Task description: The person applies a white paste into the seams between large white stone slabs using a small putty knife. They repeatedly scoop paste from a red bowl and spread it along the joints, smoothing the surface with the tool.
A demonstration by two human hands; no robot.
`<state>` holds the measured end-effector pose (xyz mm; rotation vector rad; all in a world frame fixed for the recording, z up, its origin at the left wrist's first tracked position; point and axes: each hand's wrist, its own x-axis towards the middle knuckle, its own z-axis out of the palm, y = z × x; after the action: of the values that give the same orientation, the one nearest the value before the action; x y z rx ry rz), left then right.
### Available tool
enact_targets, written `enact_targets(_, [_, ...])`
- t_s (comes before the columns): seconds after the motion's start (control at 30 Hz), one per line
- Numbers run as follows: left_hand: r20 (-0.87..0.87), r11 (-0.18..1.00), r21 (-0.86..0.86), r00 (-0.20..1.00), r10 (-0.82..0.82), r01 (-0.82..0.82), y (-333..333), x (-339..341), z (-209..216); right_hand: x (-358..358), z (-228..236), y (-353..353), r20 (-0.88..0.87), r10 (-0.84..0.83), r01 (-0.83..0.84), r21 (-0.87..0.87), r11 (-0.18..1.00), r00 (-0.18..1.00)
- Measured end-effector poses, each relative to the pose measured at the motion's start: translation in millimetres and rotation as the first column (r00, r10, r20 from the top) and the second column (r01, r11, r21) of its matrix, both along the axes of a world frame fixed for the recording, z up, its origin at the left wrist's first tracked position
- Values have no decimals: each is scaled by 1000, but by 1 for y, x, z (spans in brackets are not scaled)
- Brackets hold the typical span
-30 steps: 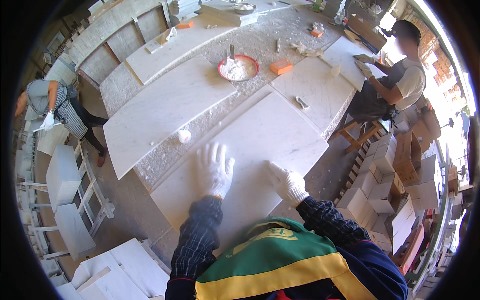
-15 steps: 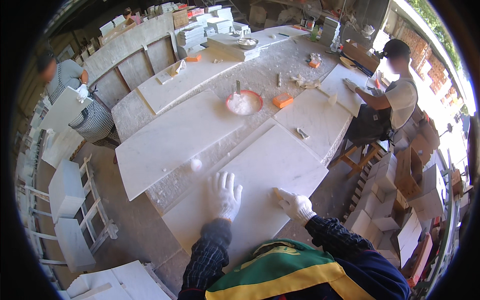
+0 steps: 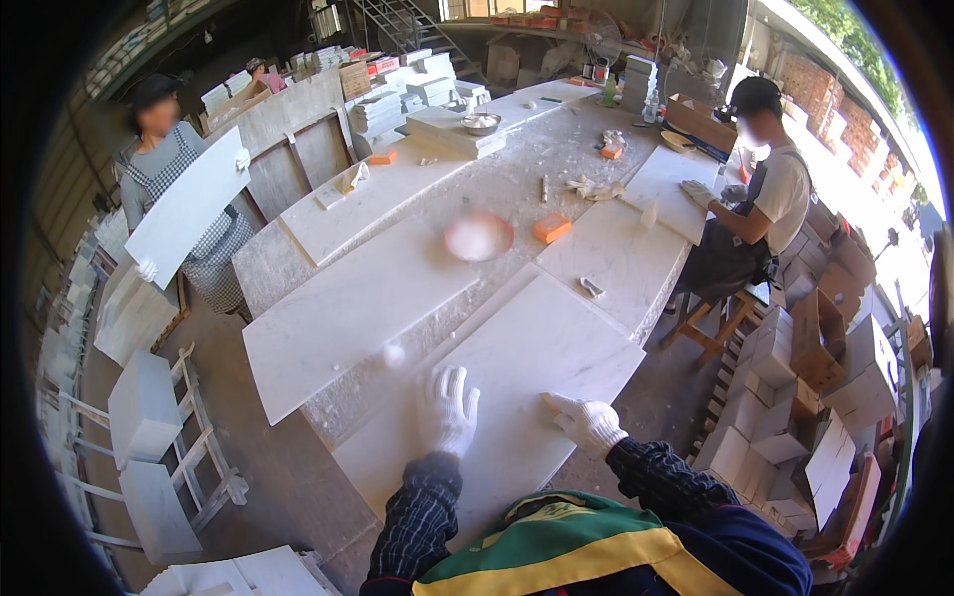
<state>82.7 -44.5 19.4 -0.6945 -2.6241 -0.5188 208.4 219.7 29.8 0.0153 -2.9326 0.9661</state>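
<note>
A large white stone slab [image 3: 497, 348] lies on the worktable in front of me. My left hand [image 3: 449, 409], in a white knit glove, rests flat on the slab with its fingers stretched out. To its right, my right hand [image 3: 590, 425] is gloved too and closed around a small tan piece [image 3: 549, 400] that touches the slab's surface; its kind cannot be made out. Just beyond my left hand sits a small round white lump [image 3: 395, 356]. Further off stands a red-rimmed bowl [image 3: 479, 236] of white powder or paste, blurred.
Another white slab [image 3: 348, 308] lies to the left. An orange block [image 3: 552, 227] is near the bowl. One co-worker [image 3: 780, 189] sits at the table's right side; another [image 3: 174, 149] stands left holding a slab [image 3: 189, 209]. Cardboard boxes [image 3: 820, 338] crowd the right floor.
The standing co-worker on the left has raised the slab and straightened up, now holding it with both hands. My view has shifted slightly upward. My hands stay in nearly the same places on the slab.
</note>
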Motion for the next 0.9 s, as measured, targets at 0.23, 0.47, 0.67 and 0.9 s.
enact_targets(0.23, [-1, 997, 60, 998, -57, 57, 0, -1, -3, -11, -15, -26, 35, 14, -17, 90, 996, 999])
enact_targets(0.47, [220, 935, -262, 958, -182, 238, 13, 17, 5, 51, 4, 1, 55, -298, 301, -286, 910, 953])
enact_targets(0.67, [486, 635, 47, 538, -689, 771, 75, 99, 31, 135, 13, 45, 185, -694, 694, -418, 586, 696])
enact_targets(0.9, [727, 855, 487, 458, -511, 181, 58, 114, 71, 135, 34, 26, 78, -650, 580, -539, 611, 756])
